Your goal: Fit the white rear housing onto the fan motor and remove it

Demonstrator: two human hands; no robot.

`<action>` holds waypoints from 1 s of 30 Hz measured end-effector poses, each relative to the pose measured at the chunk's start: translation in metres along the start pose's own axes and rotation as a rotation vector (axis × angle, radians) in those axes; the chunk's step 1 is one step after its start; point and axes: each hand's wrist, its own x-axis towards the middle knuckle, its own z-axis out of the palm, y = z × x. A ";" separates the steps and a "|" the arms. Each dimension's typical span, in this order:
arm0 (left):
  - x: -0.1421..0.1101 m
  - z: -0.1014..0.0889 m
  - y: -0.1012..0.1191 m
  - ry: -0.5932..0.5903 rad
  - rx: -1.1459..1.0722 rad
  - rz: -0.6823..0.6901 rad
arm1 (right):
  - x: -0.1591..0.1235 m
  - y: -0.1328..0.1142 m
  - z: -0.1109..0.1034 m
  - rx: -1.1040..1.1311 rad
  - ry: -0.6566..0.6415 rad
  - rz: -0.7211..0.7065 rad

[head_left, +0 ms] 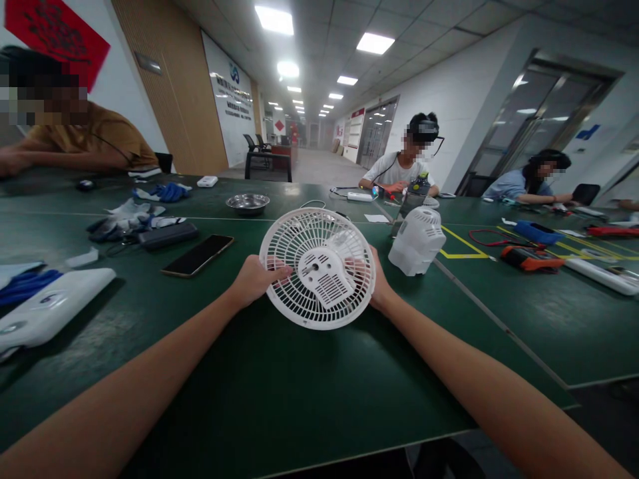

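A round white fan grille [329, 319] with a vented motor housing [327, 276] at its centre is held up over the green table, its back facing me. My left hand [257, 279] grips its left rim, the thumb lying over the slats. On the opposite side my right hand [378, 279] is wrapped around the rim, its fingers behind the grille and seen only through the slats. A translucent white plastic housing [418, 243] stands on the table to the right of my right hand. Left of my left hand lies a dark phone [198, 255].
A steel bowl [248, 203] sits beyond the phone. Gloves [127, 219], a dark case [168, 235] and a white device [54, 306] lie at left. At right are an orange multimeter [532, 258] and yellow tape [464, 247]. Several people sit around the table [299, 392].
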 end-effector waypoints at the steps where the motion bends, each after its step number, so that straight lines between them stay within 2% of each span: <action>1: 0.000 0.000 0.000 0.005 0.012 -0.007 | 0.002 -0.001 -0.007 -0.103 0.087 -0.005; 4: 0.001 -0.002 -0.002 0.007 0.036 -0.041 | 0.008 -0.003 -0.032 -0.502 0.275 -0.102; 6: 0.002 -0.003 -0.004 0.013 0.036 -0.067 | 0.011 -0.001 -0.046 -0.707 0.326 -0.153; 8: 0.003 -0.005 -0.005 0.024 0.022 -0.095 | 0.013 0.004 -0.054 -0.843 0.338 -0.128; 11: 0.004 -0.007 -0.002 0.042 -0.001 -0.145 | 0.018 0.014 -0.059 -0.959 0.329 -0.067; 14: 0.004 -0.006 0.004 0.069 -0.003 -0.213 | 0.022 0.014 -0.061 -0.996 0.350 -0.133; 16: 0.004 -0.006 0.005 0.073 -0.006 -0.233 | 0.023 0.006 -0.067 -1.017 0.463 -0.236; 19: 0.006 -0.006 0.002 0.036 -0.009 -0.219 | 0.023 -0.007 -0.085 -1.039 0.743 -0.326; 21: 0.007 -0.008 -0.001 0.006 0.000 -0.199 | 0.023 -0.008 -0.101 -1.011 0.912 -0.288; 23: 0.007 -0.008 -0.002 -0.004 0.008 -0.184 | 0.024 -0.002 -0.115 -0.924 1.009 -0.185; 25: 0.007 -0.009 -0.002 -0.005 0.008 -0.187 | 0.026 0.010 -0.126 -0.780 0.989 -0.050; 27: 0.006 -0.009 -0.001 -0.007 0.015 -0.194 | 0.027 0.023 -0.131 -0.648 0.892 0.080; 30: 0.006 -0.009 0.000 -0.019 0.029 -0.193 | 0.029 0.039 -0.131 -0.575 0.817 0.208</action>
